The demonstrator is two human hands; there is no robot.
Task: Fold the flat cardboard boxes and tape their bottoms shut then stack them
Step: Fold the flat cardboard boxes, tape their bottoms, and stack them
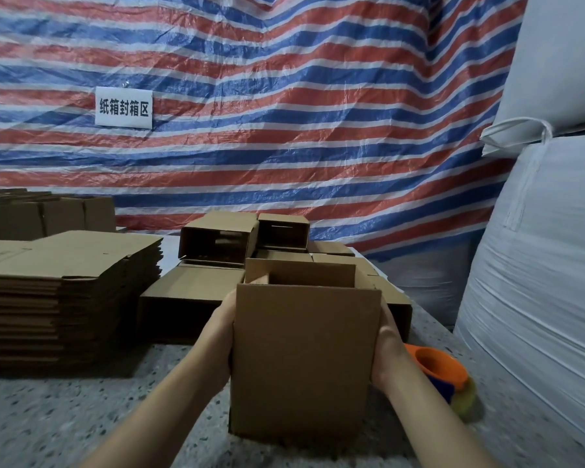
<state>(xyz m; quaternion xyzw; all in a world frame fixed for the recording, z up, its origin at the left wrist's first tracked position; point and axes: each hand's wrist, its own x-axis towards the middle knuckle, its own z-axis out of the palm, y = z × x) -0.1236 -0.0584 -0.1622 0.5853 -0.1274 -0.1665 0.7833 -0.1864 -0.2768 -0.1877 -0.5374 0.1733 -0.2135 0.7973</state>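
I have the formed cardboard box (304,359) clasped between my left hand (222,336) and right hand (387,352), one on each side wall, probably to keep it square. It stands open-topped on the counter (81,417), near the finished boxes (250,241); flat blanks (65,292) lie left.

A brown cardboard box (304,359) is held upright over the table (81,417), its top open, with one flap raised at the far edge. Behind it, folded boxes (237,251) are piled, some lying on their sides with open ends shown. To the left, a tall stack of flat boxes (65,298) is laid on the table.
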